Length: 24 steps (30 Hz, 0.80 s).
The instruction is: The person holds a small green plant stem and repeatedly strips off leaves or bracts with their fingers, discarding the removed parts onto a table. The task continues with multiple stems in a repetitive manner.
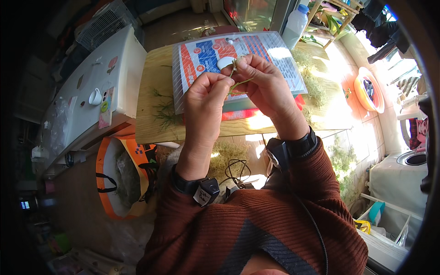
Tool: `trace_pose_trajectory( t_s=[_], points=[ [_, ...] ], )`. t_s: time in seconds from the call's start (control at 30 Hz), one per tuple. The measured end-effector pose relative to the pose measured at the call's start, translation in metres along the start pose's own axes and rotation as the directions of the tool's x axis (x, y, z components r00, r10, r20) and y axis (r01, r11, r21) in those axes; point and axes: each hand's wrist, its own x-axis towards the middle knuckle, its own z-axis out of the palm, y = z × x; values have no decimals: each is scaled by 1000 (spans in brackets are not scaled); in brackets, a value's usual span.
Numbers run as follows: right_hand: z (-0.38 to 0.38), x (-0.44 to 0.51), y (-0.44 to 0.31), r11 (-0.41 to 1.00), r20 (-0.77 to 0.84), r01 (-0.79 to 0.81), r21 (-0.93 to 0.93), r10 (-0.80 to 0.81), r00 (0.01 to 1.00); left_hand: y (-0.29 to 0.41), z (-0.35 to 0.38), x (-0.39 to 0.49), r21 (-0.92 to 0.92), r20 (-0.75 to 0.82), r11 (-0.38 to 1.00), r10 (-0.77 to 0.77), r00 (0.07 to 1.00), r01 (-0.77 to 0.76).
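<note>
My left hand (209, 92) and my right hand (264, 80) meet above the middle of a wooden table (158, 127). Between their fingertips they pinch a thin green plant sprig (242, 82), whose stems spread out below the fingers. A pale tuft shows at the tip of my right fingers. Under the hands lies a printed sheet (187, 68) in blue, red and white beneath clear plastic, with a white oval object (225, 62) on it. Green sprigs (165, 110) rest on the wood to the left, and a heap of pale green plant strands (311, 79) lies along the right side.
A plastic bottle with a blue cap (296, 24) stands at the table's back right corner. To the left is a white surface (80, 79) with a white cup (95, 97). An orange bag (103, 161) stands on the floor at lower left; an orange basin (367, 89) is at right.
</note>
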Motion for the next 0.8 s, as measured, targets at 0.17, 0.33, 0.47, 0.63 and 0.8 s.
trace_pose_trajectory(
  t_s=[0.17, 0.33, 0.47, 0.63, 0.8],
  points=[
    [0, -1, 0, 999, 6, 1, -34, -1, 1000, 3, -1, 0, -9, -10, 999, -40, 999, 40],
    [-2, -1, -1, 996, 9, 6, -86, -5, 1000, 4, -2, 0, -20, -1, 998, -54, 999, 54],
    [-5, 0, -1, 994, 27, 11, -113, -8, 1000, 5, -5, 1, -55, 23, 993, -102, 995, 103],
    [-5, 0, -2, 993, 21, 3, -121, 0, 1000, 4, -2, 1, -57, -6, 995, -82, 997, 82],
    [-3, -2, -2, 986, -6, 6, -168, -7, 1000, 2, -3, 1, -51, -7, 997, -64, 998, 64]
  ],
)
